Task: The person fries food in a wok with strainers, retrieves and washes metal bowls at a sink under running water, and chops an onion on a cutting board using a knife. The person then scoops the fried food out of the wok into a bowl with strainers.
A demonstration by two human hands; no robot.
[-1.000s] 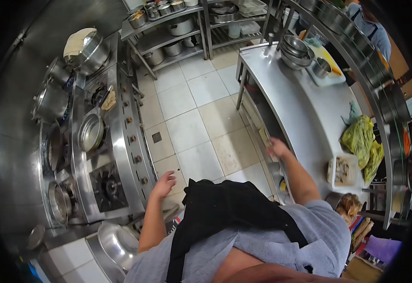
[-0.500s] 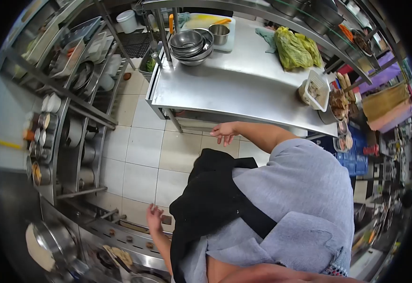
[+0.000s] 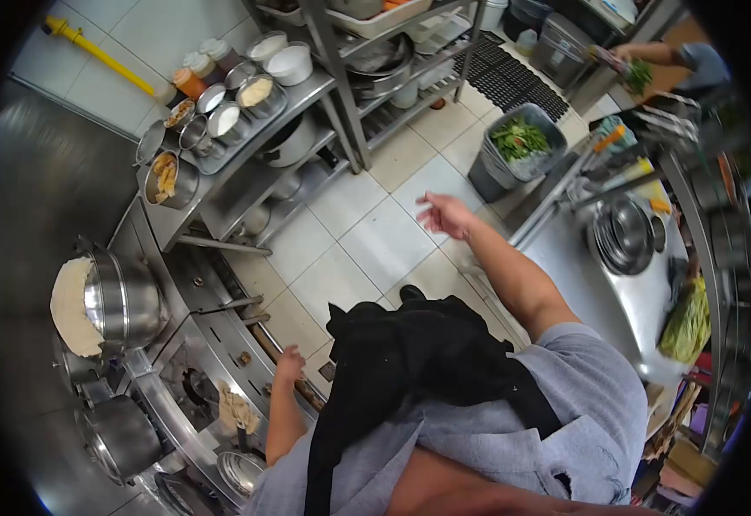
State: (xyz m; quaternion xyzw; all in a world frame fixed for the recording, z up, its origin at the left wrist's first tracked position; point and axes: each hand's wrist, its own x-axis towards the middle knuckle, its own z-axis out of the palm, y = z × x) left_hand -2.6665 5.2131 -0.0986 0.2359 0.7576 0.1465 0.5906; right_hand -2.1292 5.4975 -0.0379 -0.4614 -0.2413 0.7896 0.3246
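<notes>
above floor tiles (image 3: 381, 242), empty right hand (image 3: 446, 215), left hand (image 3: 289, 365)

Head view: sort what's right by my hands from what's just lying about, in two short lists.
By the hands:
- stove, nearest the empty left hand
- bin of greens and steel table, nearest the empty right hand

Lying about:
- stacked metal bowls
- yellow-green bag
- large pot with pale cloth
</notes>
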